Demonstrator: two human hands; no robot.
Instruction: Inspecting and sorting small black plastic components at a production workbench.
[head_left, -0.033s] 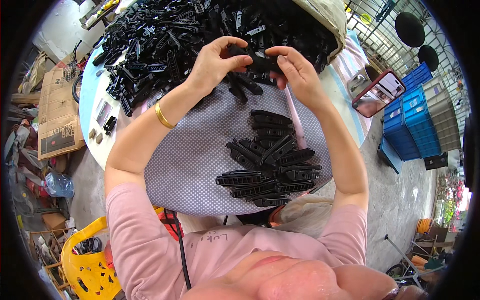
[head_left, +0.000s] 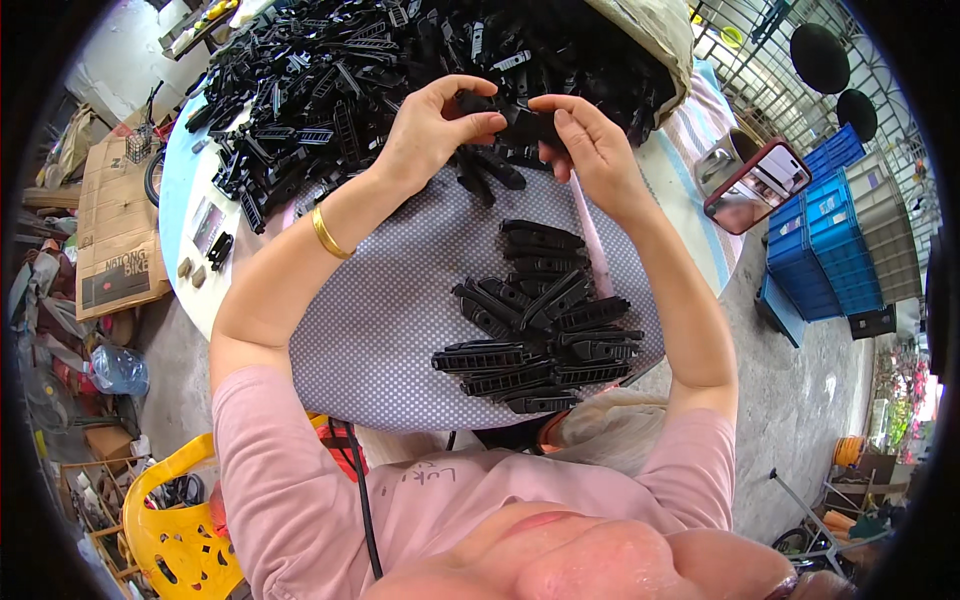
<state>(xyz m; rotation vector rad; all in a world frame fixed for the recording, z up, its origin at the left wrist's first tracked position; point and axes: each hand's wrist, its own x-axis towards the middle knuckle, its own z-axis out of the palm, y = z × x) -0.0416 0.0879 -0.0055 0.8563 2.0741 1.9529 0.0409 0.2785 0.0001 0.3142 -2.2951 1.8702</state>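
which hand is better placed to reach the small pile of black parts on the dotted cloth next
Likely the right hand: the small pile on the dotted cloth lies nearer it and toward that side. The left hand is farther off. Both hands hold black plastic, so neither is free.

A fisheye camera, the left of two on the head, looks steeply down from close above, the worktop (head_left: pixel 385 315) mid-view, the wearer's shirt (head_left: pixel 430 490) at six o'clock, edges bending rimward.

Grey concrete floor (head_left: pixel 775 410), yellow chair (head_left: pixel 140 530), barred wall (head_left: pixel 893 100)
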